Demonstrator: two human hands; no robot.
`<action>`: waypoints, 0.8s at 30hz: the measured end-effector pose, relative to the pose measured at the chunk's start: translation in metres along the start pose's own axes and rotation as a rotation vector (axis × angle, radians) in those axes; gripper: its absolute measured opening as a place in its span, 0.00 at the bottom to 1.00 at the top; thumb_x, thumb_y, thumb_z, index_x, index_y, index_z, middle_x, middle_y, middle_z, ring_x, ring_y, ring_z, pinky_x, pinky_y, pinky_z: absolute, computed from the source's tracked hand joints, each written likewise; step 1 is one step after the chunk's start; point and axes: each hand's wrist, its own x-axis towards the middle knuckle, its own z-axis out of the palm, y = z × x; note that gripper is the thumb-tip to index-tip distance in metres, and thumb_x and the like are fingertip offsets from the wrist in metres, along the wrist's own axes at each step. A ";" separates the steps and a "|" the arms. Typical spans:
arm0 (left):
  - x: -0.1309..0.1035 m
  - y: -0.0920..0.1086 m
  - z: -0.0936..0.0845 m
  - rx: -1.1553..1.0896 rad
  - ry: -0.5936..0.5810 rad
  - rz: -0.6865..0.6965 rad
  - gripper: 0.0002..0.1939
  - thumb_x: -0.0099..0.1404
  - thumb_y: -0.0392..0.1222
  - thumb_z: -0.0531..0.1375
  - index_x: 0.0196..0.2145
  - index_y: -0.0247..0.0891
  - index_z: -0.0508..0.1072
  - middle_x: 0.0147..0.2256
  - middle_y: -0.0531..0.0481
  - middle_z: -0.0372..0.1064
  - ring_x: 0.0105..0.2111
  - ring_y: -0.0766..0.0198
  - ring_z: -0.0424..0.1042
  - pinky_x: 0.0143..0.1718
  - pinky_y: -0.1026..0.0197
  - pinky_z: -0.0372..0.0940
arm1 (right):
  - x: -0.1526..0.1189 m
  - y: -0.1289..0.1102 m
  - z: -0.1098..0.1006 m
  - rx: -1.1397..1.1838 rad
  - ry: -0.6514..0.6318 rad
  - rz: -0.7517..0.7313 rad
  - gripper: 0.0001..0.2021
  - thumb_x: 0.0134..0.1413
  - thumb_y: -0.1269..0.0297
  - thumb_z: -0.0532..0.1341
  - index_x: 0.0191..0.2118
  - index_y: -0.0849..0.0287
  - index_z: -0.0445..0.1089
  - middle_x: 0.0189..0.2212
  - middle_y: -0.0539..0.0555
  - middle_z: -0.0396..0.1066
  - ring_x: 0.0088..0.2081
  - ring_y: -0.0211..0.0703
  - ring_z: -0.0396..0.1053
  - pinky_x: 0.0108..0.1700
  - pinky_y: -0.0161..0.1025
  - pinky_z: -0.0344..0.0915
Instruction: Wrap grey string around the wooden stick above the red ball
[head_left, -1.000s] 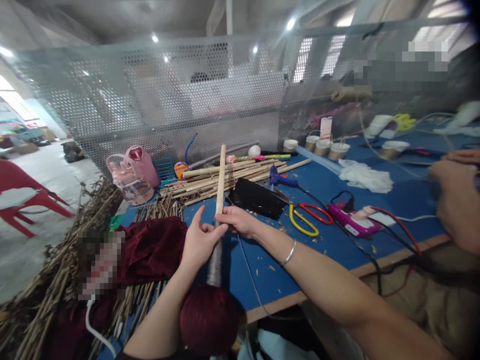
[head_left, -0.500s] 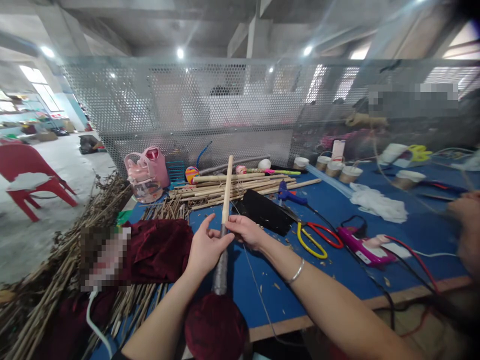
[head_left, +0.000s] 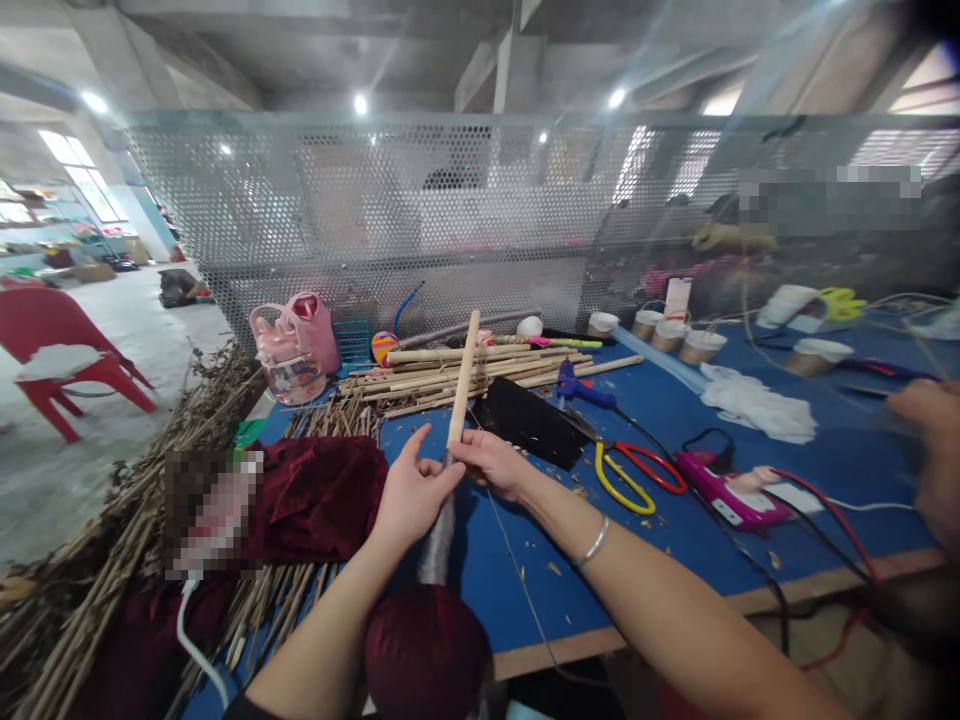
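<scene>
A pale wooden stick (head_left: 465, 378), its lower part wrapped in a grey covering (head_left: 437, 545), rises from a dark red cloth-covered ball (head_left: 426, 650) at the table's front edge. My left hand (head_left: 418, 485) is closed around the stick near the top of the grey part, its index finger raised. From the right, my right hand (head_left: 489, 462) pinches the stick just where bare wood meets the covering. A thin thread (head_left: 514, 570) hangs beside the stick and runs down over the table edge.
Dark red cloth (head_left: 319, 495) and dry stalks (head_left: 112, 540) lie left. Behind are wooden sticks (head_left: 420, 378) and black material (head_left: 525, 420). On the right are scissors (head_left: 626, 490), a blue glue gun (head_left: 585, 390), a purple power strip (head_left: 731, 495) and another person's hand (head_left: 930, 430).
The stick's top has tilted to the right, and the red ball has shifted slightly left. Both my hands have stayed nearly in place. The other person's hand has moved slightly.
</scene>
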 end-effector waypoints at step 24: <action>-0.002 0.003 0.007 -0.181 -0.151 -0.160 0.39 0.58 0.45 0.58 0.60 0.32 0.42 0.24 0.50 0.70 0.19 0.64 0.70 0.21 0.64 0.62 | -0.002 0.000 -0.003 0.022 -0.088 -0.003 0.18 0.45 0.51 0.62 0.33 0.63 0.63 0.13 0.43 0.57 0.12 0.26 0.48 0.14 0.26 0.38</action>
